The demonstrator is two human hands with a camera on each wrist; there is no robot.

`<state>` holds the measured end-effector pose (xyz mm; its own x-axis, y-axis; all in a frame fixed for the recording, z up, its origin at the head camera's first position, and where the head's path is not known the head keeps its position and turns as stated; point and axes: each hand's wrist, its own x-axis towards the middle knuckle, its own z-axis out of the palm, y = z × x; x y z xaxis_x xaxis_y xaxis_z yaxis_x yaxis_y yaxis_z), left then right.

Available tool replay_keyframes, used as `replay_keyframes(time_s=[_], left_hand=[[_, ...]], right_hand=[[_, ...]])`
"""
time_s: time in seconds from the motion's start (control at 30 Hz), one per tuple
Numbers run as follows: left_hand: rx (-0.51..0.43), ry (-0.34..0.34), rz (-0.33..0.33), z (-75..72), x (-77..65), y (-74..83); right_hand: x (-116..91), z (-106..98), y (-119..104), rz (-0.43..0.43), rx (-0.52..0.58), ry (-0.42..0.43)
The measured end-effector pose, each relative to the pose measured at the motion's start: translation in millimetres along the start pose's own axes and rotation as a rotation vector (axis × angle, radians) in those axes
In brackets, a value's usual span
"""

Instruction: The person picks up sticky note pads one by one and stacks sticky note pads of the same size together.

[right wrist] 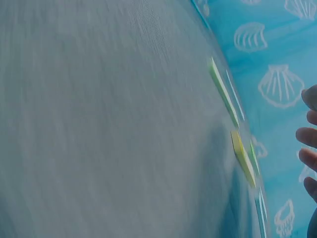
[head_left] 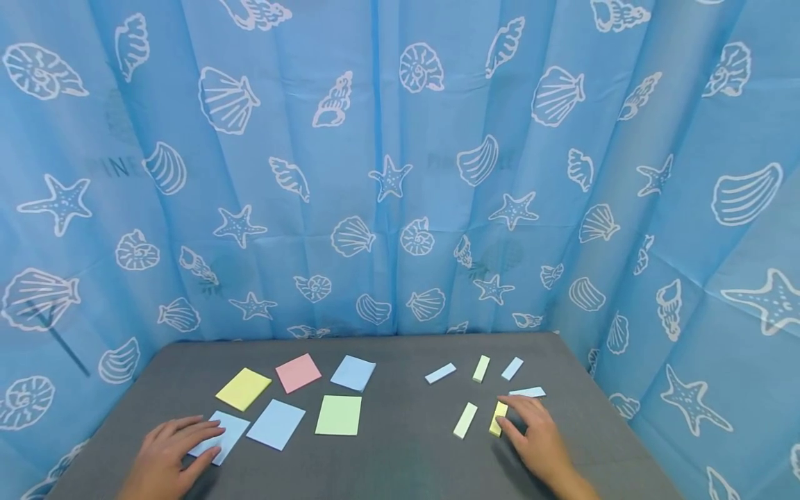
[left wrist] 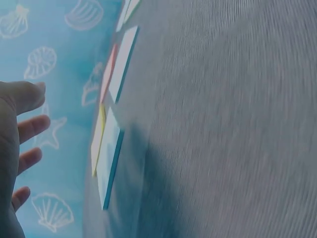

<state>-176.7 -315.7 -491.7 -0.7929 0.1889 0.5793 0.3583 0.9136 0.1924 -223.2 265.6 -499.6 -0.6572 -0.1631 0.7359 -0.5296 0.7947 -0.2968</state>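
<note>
My left hand (head_left: 170, 453) hovers over the nearest blue sticky note pad (head_left: 232, 429), its fingers overlapping that pad in the head view. In the left wrist view, a gap shows between the spread fingers (left wrist: 32, 128) and the same blue pad. On the right side, my right hand (head_left: 539, 439) is at a narrow yellow sticky note pad (head_left: 498, 421), thumb and index finger loosely bent above it. The right wrist view has its fingers (right wrist: 308, 136) apart from the yellow pad (right wrist: 242, 157). Neither hand holds anything.
Around the left hand lie square pads: yellow (head_left: 244, 389), pink (head_left: 298, 373), green (head_left: 338, 415) and two more blue (head_left: 276, 424). Narrow green (head_left: 465, 421) and blue strips (head_left: 512, 369) lie by the right hand. A shell-print curtain (head_left: 387, 208) borders the grey table (head_left: 400, 465).
</note>
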Motion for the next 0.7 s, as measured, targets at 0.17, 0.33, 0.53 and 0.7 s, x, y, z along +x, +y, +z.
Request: replay_keyframes(time_s=[0.17,0.33,0.53,0.7], left_hand=[[0.002,0.018,0.051,6.8,0.1,10.6],[0.02,0.01,0.054,9.9,-1.0,19.9],[-0.004,0.003,0.036,18.4,-0.3,30.5],[-0.048,0.016,0.039,29.9,-0.2,40.9]], right_hand=[[-2,7,-23,0.036,0.014,-0.011],[-5,11,-43,0.068,0.04,-0.016],[-6,24,-64,0.169,0.08,-0.108],[-6,37,-78,0.227,0.141,-0.229]])
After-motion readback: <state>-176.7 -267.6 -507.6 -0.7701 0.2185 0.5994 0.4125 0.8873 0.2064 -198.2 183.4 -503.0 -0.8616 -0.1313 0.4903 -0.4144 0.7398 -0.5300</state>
